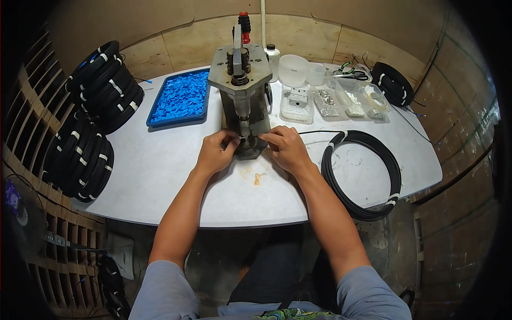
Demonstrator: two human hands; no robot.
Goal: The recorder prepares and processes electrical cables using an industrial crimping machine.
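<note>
A metal bench press (242, 98) stands upright in front of me, its ram lowered toward the tooling at its base. My left hand (217, 152) is at the left side of this tooling, fingertips pinched together; whatever they grip is too small to make out. On the other side, my right hand (286, 146) is closed with thumb and forefinger at the tooling. A black cable (320, 131) runs from the coil (393, 162) on the right to behind my right hand, which appears to grip its end; the fingers hide the tip.
Left of the press lies a blue tray (178, 98) of small blue parts. Stacked black cable coils (106, 88) stand at the left edge. Clear plastic boxes (297, 113) of small parts, a white tub (293, 70), a bottle (272, 61) and green-handled pliers (346, 69) sit back right.
</note>
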